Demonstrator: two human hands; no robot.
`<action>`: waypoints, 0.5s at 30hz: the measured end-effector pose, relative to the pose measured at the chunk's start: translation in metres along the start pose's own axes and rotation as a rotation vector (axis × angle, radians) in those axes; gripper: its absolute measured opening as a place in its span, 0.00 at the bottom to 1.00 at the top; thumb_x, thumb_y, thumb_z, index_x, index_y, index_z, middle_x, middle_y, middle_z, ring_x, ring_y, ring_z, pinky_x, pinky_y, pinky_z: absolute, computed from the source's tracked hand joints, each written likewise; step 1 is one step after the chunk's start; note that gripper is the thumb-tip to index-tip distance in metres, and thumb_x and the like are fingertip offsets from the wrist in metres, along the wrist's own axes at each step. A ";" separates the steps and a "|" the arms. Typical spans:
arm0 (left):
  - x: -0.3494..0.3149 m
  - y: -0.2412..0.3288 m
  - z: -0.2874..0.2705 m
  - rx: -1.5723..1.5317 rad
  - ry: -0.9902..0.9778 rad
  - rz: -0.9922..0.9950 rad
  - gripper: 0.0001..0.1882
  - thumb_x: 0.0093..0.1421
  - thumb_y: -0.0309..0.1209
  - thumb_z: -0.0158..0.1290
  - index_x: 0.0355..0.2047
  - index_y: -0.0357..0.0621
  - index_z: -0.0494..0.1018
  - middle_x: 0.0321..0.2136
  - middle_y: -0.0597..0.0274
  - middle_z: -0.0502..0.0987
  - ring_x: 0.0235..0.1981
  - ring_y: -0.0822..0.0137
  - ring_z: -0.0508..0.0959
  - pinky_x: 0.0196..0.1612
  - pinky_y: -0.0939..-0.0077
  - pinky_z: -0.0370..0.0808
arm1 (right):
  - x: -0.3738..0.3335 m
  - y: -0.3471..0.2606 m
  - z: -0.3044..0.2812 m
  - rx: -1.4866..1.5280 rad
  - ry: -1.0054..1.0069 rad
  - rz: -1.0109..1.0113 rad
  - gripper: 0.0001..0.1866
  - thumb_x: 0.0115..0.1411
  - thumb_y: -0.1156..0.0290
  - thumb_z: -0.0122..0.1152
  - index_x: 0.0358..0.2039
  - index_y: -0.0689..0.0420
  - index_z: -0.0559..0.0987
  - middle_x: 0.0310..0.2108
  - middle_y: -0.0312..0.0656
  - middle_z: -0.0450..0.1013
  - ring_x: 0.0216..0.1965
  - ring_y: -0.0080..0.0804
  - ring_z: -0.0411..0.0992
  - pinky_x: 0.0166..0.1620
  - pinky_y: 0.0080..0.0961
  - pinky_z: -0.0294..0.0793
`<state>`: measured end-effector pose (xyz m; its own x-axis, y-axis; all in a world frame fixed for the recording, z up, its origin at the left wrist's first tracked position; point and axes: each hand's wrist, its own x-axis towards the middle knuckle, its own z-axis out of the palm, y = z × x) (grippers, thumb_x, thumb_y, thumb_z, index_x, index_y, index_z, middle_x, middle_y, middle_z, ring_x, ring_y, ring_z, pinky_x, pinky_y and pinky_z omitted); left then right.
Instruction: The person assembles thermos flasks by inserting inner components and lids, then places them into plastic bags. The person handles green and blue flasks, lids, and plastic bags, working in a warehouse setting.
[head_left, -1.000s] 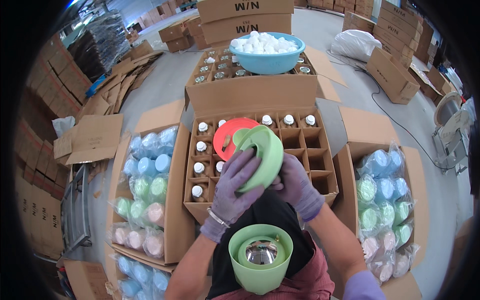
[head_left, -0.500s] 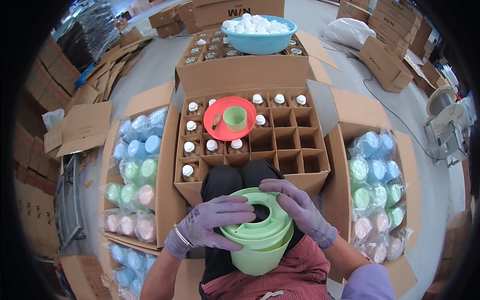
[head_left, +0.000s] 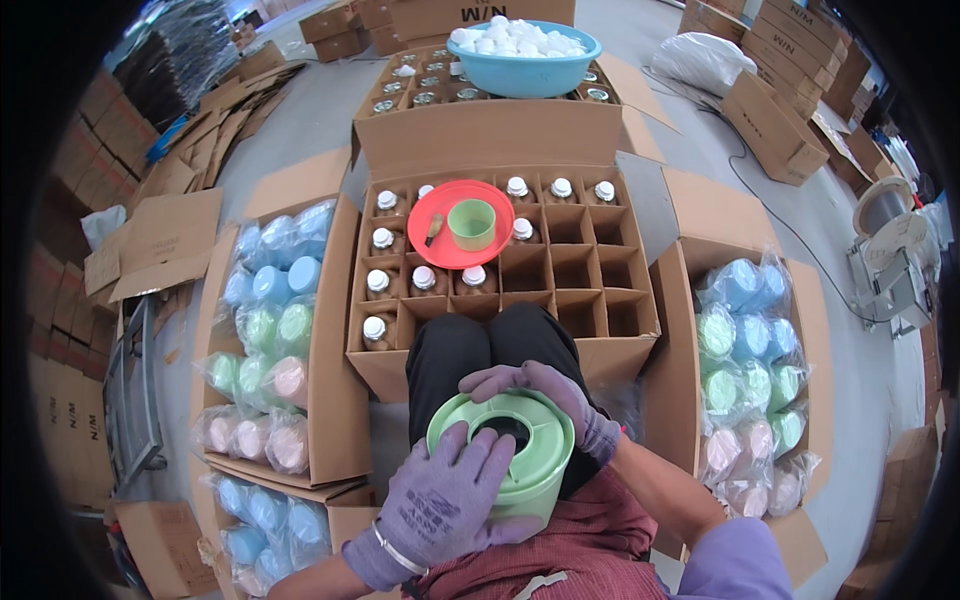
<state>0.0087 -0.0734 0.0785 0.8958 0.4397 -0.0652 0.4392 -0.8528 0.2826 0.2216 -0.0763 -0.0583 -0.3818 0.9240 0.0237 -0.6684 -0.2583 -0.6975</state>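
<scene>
A light green plastic tub [head_left: 525, 505] with a ring-shaped green lid [head_left: 548, 455] rests on my lap; the round hole in the lid is dark inside. Both my hands wear purple work gloves. My left hand [head_left: 447, 500] grips the near left side, its fingers over the lid and their tips by the hole, its thumb low on the tub wall. Around the far right rim curls my right hand [head_left: 550, 395], its fingers bent over the lid's edge. Beyond my knees, a red plate [head_left: 425, 250] carries a small green cup [head_left: 471, 225] and a small brush [head_left: 434, 231].
Under the plate stands a divided carton [head_left: 500, 355] with several white-capped bottles [head_left: 375, 330]. Open boxes of bagged blue, green and pink items flank me, on the left [head_left: 335, 420] and right [head_left: 665, 350]. A blue basin [head_left: 525, 75] of white pieces sits on a farther bottle carton.
My left hand has shifted from the tub's left side toward me, over the lid. My right hand has moved left along the far rim. The lid, tilted before, sits more level.
</scene>
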 end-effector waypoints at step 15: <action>-0.023 0.046 0.092 -1.652 0.213 -0.593 0.30 0.63 0.32 0.57 0.62 0.34 0.63 0.54 0.55 0.73 0.56 0.62 0.73 0.63 0.67 0.64 | -0.148 -0.072 0.108 -1.271 0.719 0.083 0.31 0.59 0.59 0.65 0.61 0.55 0.72 0.34 0.47 0.75 0.34 0.40 0.78 0.38 0.30 0.76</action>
<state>0.0146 -0.1492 0.0046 0.5740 0.6958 -0.4318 0.0290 0.5097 0.8599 0.2574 -0.2249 0.0660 0.2587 0.9563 -0.1362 0.4863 -0.2508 -0.8370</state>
